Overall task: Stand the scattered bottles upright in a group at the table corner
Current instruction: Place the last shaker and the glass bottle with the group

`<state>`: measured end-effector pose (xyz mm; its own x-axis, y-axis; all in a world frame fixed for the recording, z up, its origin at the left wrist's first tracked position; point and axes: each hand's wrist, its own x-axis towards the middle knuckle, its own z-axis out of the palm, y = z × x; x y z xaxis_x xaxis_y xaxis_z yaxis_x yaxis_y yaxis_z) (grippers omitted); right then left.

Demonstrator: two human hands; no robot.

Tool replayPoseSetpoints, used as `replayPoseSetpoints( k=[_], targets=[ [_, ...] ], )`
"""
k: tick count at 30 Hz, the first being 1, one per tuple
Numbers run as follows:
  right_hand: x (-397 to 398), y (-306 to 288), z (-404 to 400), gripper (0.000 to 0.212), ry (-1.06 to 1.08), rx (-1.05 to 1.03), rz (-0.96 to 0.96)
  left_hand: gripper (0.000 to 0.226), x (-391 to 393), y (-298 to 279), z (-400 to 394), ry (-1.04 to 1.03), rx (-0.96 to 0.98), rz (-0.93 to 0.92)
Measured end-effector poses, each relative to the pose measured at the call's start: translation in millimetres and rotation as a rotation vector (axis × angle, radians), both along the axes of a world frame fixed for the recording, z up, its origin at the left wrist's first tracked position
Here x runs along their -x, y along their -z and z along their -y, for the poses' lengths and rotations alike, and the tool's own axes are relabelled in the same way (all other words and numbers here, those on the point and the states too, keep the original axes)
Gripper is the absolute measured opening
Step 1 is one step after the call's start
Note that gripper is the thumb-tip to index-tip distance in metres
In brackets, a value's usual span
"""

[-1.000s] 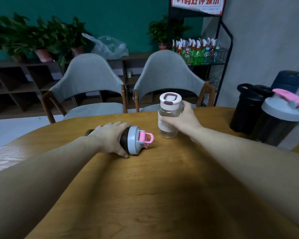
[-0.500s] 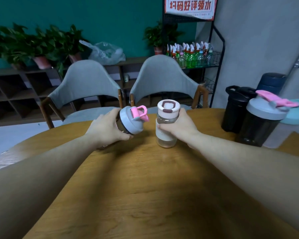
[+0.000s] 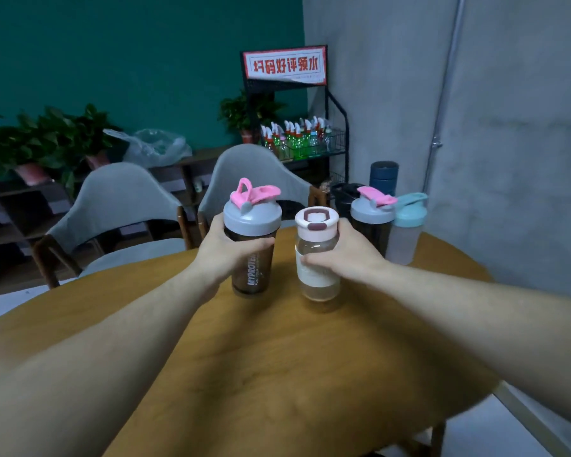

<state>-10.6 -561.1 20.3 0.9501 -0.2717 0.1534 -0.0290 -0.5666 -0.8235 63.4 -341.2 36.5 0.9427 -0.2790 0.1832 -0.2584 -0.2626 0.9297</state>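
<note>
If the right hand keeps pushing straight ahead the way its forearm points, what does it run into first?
Most likely the dark shaker with the grey lid at the front of the upright group, just beyond the right hand and its clear bottle. Depth is hard to judge, so the gap is uncertain.

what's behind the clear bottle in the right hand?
Behind the clear bottle, held by the right hand, stand a pink-lidded dark shaker, a teal-lidded bottle, a black bottle and a navy one. Their bases are partly hidden.
</note>
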Motion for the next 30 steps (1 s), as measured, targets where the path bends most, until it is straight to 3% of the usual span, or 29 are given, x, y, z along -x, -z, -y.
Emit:
replayPoseSetpoints(
  k=[6, 9, 13, 16, 26, 30],
  targets=[
    [56, 0, 72, 0.083, 0.077, 0.001, 0.006, 0.071, 52, 3, 80, 0.110, 0.086, -0.076],
    [79, 3, 106, 0.076, 0.154, -0.016, -0.009, 0.070, 72, 10, 117, 0.156, 0.112, -0.137],
    [97, 10, 147, 0.090, 0.238, -0.012, -0.026, 0.072, 90, 21, 159, 0.196, 0.130, -0.206],
    [104, 15, 171, 0.082, 0.275, -0.021, -0.031, 0.074, 97, 28, 186, 0.184, 0.147, -0.226],
    [81, 42, 225, 0.086, 0.262, -0.033, -0.032, 0.078, 91, 56, 243, 0.144, 0.118, -0.221],
    [61, 51, 236, 0.097, 0.264, -0.030, -0.040, 0.080, 83, 59, 255, 0.140, 0.131, -0.248]
  ],
)
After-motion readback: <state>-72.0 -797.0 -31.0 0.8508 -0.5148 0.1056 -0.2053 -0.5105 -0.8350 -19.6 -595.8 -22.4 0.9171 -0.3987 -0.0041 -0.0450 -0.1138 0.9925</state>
